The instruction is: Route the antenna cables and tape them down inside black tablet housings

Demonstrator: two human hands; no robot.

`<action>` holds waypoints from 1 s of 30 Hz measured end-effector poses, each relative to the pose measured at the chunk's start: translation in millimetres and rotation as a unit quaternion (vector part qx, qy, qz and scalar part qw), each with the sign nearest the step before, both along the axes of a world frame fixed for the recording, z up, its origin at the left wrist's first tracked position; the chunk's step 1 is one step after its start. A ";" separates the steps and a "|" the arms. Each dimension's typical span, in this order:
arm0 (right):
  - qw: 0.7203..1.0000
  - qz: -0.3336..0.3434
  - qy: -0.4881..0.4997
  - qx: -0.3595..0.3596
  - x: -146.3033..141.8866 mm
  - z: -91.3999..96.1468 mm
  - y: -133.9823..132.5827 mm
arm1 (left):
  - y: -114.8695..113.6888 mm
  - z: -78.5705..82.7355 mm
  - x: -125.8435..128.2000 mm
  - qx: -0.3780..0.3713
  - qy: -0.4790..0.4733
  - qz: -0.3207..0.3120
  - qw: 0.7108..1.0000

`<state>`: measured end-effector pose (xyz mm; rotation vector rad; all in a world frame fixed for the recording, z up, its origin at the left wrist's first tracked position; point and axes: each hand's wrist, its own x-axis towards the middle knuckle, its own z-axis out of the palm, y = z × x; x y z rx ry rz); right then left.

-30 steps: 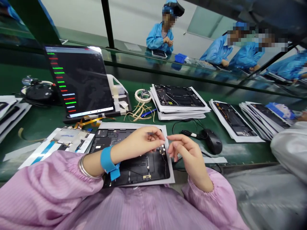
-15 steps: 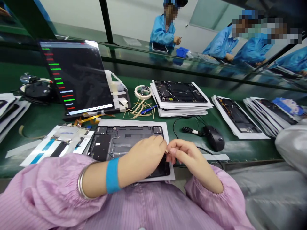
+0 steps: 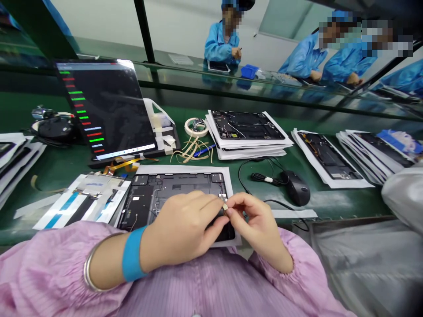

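Observation:
An opened black laptop housing [image 3: 185,180] lies on a white sheet in front of me. My left hand [image 3: 181,224], with a blue band at the wrist, reaches across it and covers its lower middle. At the housing's right edge, my right hand [image 3: 256,222] pinches a small beige strip [image 3: 225,206] between thumb and forefinger. The left fingertips close on the same strip from the other side. Whether the strip is tape or a small cable end cannot be made out. White and silver parts [image 3: 222,196] show just above the fingertips.
A lit screen [image 3: 109,105] stands at the back left, beside a display panel [image 3: 82,202] with blue strips. Behind are a tape roll [image 3: 190,127], a blue pen [image 3: 204,151] and stacked housings [image 3: 247,125]. A mouse [image 3: 297,188] sits right. Co-workers in blue sit beyond.
My left hand has shifted a little left and down, and its thumb now shows. The small beige strip has come into clearer view between the fingertips.

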<state>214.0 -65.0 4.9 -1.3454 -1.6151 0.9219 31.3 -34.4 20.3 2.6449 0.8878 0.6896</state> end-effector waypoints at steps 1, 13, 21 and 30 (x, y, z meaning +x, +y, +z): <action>1.000 0.003 -0.010 0.016 -1.6 -0.1 -0.9 | 0.0 0.9 -0.1 0.003 0.000 0.006 1.000; 0.998 0.022 -0.056 0.010 -5.7 -1.5 -6.0 | 9.3 6.2 -1.3 -0.045 -0.014 0.072 0.996; 0.991 0.096 0.020 -0.094 73.3 -6.1 -34.0 | 68.6 -18.1 -22.3 -0.266 -0.035 0.198 0.943; 0.985 0.087 0.010 -0.151 92.6 -16.3 -39.3 | 124.9 -4.6 -37.7 -0.318 -0.150 0.243 0.904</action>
